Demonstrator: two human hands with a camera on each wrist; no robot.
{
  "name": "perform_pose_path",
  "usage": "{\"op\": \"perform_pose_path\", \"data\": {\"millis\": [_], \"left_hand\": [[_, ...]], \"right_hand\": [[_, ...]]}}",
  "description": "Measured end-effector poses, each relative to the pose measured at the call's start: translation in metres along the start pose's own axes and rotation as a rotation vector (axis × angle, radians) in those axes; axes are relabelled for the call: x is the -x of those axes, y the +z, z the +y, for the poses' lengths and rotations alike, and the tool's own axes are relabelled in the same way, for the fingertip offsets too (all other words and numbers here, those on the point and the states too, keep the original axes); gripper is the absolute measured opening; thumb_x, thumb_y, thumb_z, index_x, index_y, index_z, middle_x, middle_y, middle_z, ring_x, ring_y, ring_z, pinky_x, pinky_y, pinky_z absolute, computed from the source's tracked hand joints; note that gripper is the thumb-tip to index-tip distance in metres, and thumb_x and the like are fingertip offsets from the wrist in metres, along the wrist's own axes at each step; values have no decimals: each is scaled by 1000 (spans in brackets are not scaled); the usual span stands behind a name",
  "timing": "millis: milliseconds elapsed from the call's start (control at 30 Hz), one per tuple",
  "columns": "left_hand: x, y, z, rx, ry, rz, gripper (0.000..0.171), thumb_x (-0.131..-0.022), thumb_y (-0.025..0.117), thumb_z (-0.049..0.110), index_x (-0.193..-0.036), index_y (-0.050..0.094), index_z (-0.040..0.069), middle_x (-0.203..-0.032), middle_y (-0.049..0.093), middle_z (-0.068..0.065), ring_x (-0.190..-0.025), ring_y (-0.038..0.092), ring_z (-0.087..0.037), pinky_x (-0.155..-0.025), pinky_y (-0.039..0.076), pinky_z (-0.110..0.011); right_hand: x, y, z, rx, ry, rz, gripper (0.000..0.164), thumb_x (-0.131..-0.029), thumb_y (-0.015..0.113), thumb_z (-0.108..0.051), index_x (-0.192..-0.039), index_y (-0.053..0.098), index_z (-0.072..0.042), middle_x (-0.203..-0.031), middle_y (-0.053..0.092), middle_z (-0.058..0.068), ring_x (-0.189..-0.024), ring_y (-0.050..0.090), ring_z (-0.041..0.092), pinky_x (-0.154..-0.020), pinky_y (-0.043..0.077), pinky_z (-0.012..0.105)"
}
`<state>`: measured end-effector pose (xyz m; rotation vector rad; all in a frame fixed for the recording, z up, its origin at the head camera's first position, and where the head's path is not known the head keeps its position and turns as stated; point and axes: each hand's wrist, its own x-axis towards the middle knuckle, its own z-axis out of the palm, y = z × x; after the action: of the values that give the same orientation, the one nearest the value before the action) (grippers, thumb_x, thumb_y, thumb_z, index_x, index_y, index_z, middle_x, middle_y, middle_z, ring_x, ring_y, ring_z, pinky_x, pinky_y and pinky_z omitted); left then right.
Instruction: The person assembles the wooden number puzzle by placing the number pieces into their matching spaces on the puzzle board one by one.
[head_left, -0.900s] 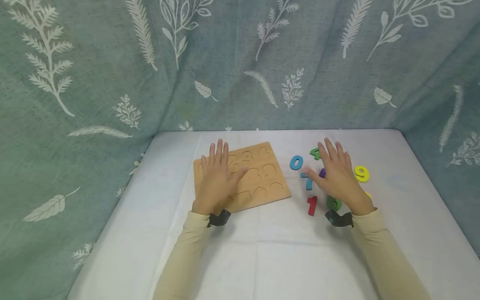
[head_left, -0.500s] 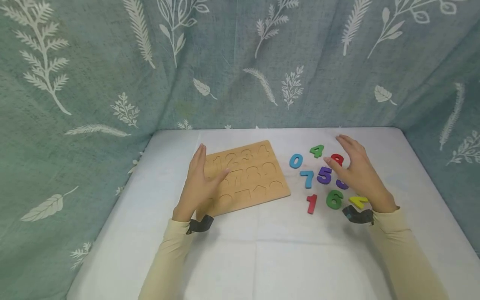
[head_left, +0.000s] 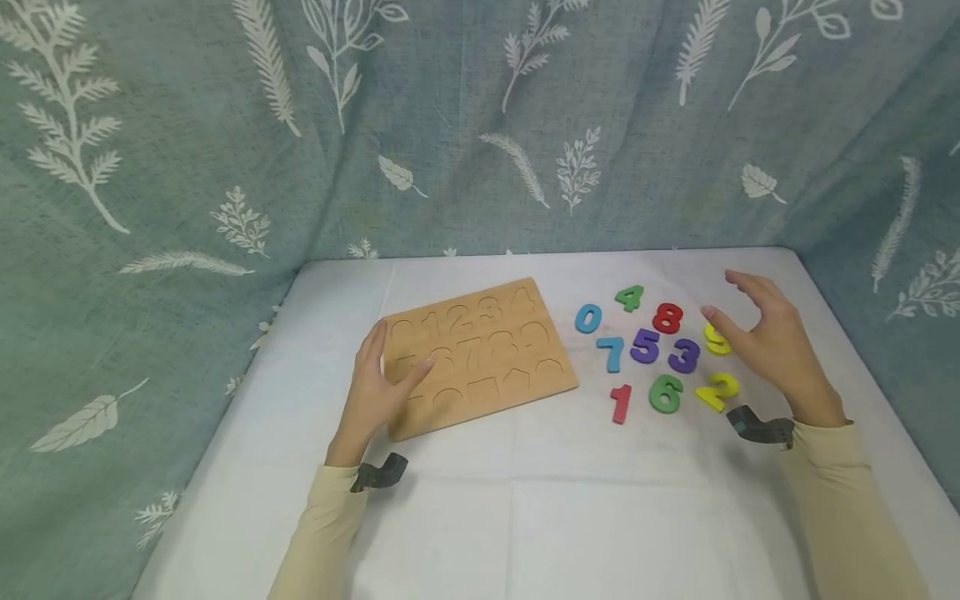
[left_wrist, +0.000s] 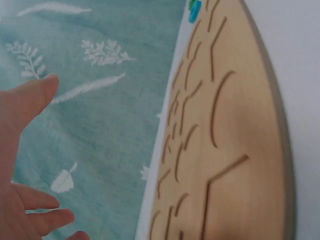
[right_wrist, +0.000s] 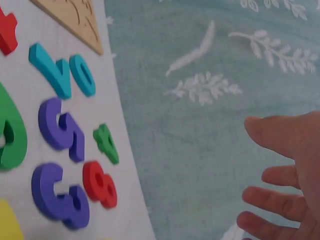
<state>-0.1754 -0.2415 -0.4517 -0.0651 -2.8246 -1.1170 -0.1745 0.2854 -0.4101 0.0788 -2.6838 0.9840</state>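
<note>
My left hand (head_left: 373, 398) hovers at the left edge of a wooden puzzle board (head_left: 480, 354) with number-shaped recesses; its thumb is spread from the fingers and it holds nothing. On the right, my right hand (head_left: 783, 354) is raised beside a group of coloured number pieces, fingers loosely bent, also holding nothing. Nearest to it lie a yellow 9 (head_left: 717, 339), partly covered by the thumb side, and a yellow 2 (head_left: 720, 390). The purple 3 (right_wrist: 60, 197), purple 5 (right_wrist: 61, 127) and red 8 (right_wrist: 100, 184) show in the right wrist view.
Further pieces lie between board and right hand: blue 0 (head_left: 588, 318), green 4 (head_left: 629, 298), blue 7 (head_left: 612, 353), red 1 (head_left: 621, 403) and green 6 (head_left: 666, 393). A white cloth (head_left: 525, 517) covers the table. Leaf-patterned green fabric (head_left: 465, 167) hangs behind and at the sides.
Both hands have moved apart: the left from above the board to its left edge, the right off the number pieces to the right. More of the board and pieces now shows.
</note>
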Motion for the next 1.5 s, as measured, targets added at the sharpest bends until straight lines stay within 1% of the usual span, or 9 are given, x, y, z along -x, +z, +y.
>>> {"op": "perform_pose_path", "data": {"millis": [133,367,467,600,700,933,1133,1367,1500], "left_hand": [[0,2,-9,4,-31,-36,113,-89,70,65,-168,7,15,-175,8,-15,-162,11,-42,-125,21,-71],[4,5,-24,-33,-90,-77,121,-86,72,69,-167,6,8,-174,7,-20,-161,8,-43,-125,21,-70],[6,7,-31,-36,-116,-100,126,-83,72,72,-167,3,9,-175,5,-19,-162,6,-43,-126,20,-69],[10,9,-40,-54,-139,-127,129,-82,73,73,-167,0,9,-175,4,-19,-162,4,-42,-127,18,-67],[12,10,-43,-71,-138,-129,130,-82,74,72,-167,0,7,-175,5,-19,-162,3,-42,-128,16,-66],[11,11,-47,-112,-132,-137,132,-80,77,70,-166,2,3,-173,7,-23,-160,4,-46,-129,13,-66],[9,11,-47,-168,-121,-178,137,-77,78,71,-165,1,0,-173,5,-24,-161,1,-44,-130,0,-65],[17,9,-50,-215,-141,-217,141,-74,75,78,-165,0,0,-175,-3,-20,-162,-9,-44,-126,-8,-71],[23,9,-52,-227,-136,-229,144,-71,77,79,-165,1,-1,-175,-4,-19,-161,-12,-44,-124,-11,-73]], "right_hand": [[3,-4,10,6,23,10,68,-99,71,-22,-156,40,0,-154,43,33,-141,40,55,-106,39,77],[4,-4,21,-8,52,6,71,-100,70,-27,-157,38,-1,-154,42,34,-143,38,55,-111,35,77],[4,-2,25,-5,65,-5,71,-100,70,-26,-157,38,1,-154,42,34,-142,38,55,-111,35,77],[1,2,29,12,115,-51,73,-101,68,-27,-159,34,0,-157,38,34,-145,35,56,-111,35,77],[-1,4,33,32,159,-90,75,-103,66,-32,-161,30,-1,-159,34,34,-146,32,57,-110,34,78],[0,8,44,42,209,-145,79,-103,63,-38,-162,26,0,-161,31,35,-147,29,58,-108,34,79],[1,9,51,47,218,-155,79,-104,62,-39,-161,27,1,-161,31,35,-148,28,58,-107,34,80],[1,11,58,26,231,-178,83,-103,61,-46,-161,26,2,-161,31,36,-147,28,59,-108,33,80],[0,12,61,27,242,-199,82,-103,61,-43,-161,26,3,-160,31,37,-146,28,60,-108,33,80]]}}
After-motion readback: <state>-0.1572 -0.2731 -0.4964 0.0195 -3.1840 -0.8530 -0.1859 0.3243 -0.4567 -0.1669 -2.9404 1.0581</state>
